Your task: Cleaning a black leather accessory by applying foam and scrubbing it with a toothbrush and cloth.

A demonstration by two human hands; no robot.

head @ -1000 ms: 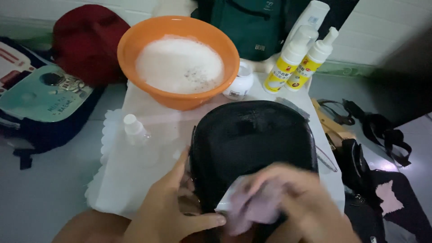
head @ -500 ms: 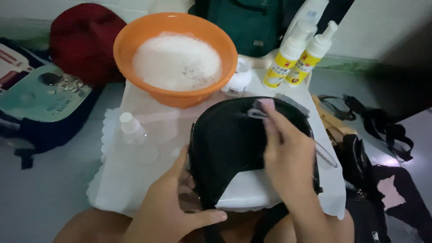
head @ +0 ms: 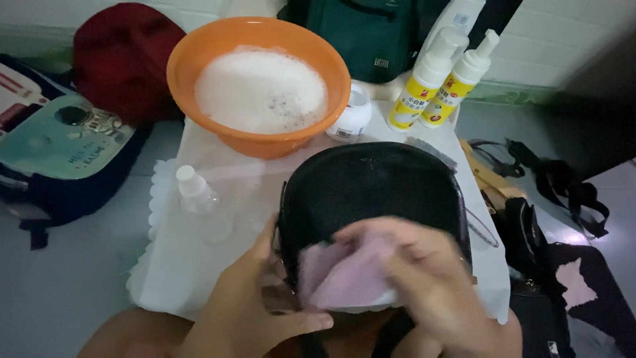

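— What is seen at the centre of the desk (head: 199, 272)?

— A black bag (head: 371, 192) is laid on the white-covered desk, just in front of an orange basin (head: 258, 142) filled with white foam. The bag's near left edge is steadied by the left hand (head: 248, 311), whose fingers (head: 298, 325) are curled around that edge in a grip.

— And the other hand?

— A pale pink cloth (head: 344, 278) is pressed against the near part of the bag by the right hand (head: 424, 278). The cloth is pinched under closed fingers, though the hand is blurred and its exact hold cannot be made out.

— What else is shown around it?

— A small clear bottle (head: 199, 199) with a white cap is stood on the desk to the left of the bag. Two yellow-and-white pump bottles (head: 437, 86) are placed beyond the bag on the right, with a small white jar (head: 351, 116) set between them and the basin. A teal and navy backpack (head: 59, 152) is seen at far left, a red bag (head: 119, 59) behind it, and black straps (head: 563, 192) lie on the floor at right
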